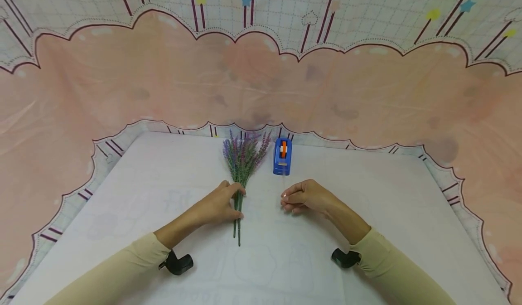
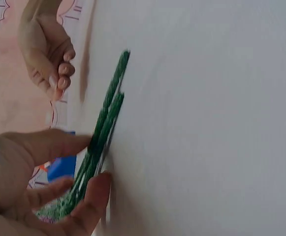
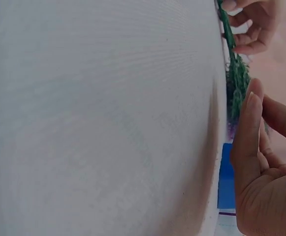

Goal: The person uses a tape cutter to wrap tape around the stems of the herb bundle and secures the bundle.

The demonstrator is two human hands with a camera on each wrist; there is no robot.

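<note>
A bunch of artificial lavender, purple at the tips, lies on the white table with its green stems toward me. My left hand grips these stems between thumb and fingers, around their middle. Right of the flowers stands a blue tape dispenser with an orange-centred roll. My right hand is just in front of it, thumb and forefinger pinched together. From those fingertips a thin, see-through strip of tape runs toward the dispenser; it is faint in the head view.
A white sheet covers the table. Behind and around it hangs a peach cloth with a scalloped, candle-patterned edge. A black wrist camera sits under the left cuff, and another camera under the right one.
</note>
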